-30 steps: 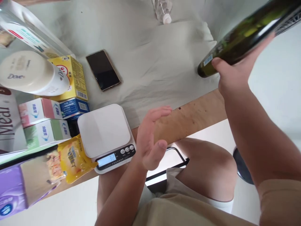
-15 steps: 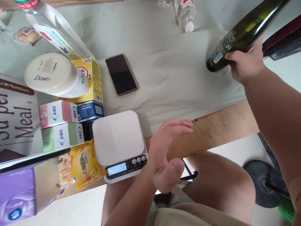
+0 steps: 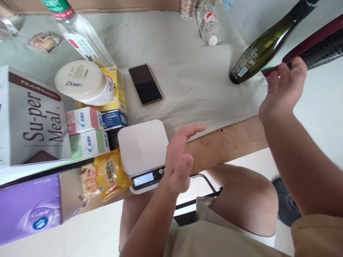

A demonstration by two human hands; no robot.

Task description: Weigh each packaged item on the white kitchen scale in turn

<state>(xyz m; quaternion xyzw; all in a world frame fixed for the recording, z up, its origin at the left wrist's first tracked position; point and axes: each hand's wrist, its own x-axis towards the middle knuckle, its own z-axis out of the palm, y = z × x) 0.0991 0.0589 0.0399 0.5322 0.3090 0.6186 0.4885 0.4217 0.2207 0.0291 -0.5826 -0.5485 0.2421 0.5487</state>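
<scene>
Smooth white scale (image 3: 142, 147), flat, rounded corners. Left hand (image 3: 178, 162) overlaps its right edge in view: thumb and fingers apart, empty; contact unclear. Wrinkled pale cloth (image 3: 191, 84) beyond. Glossy dark-green glass bottle (image 3: 253, 60), slim neck, stands just left of right hand (image 3: 284, 87): fingers loosely spread, nothing held.

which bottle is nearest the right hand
The dark green bottle, standing just beyond the open right hand. The others, like the white-capped bottle at the back and the tall bottle by the Dove tub, are clear and farther off.
</scene>
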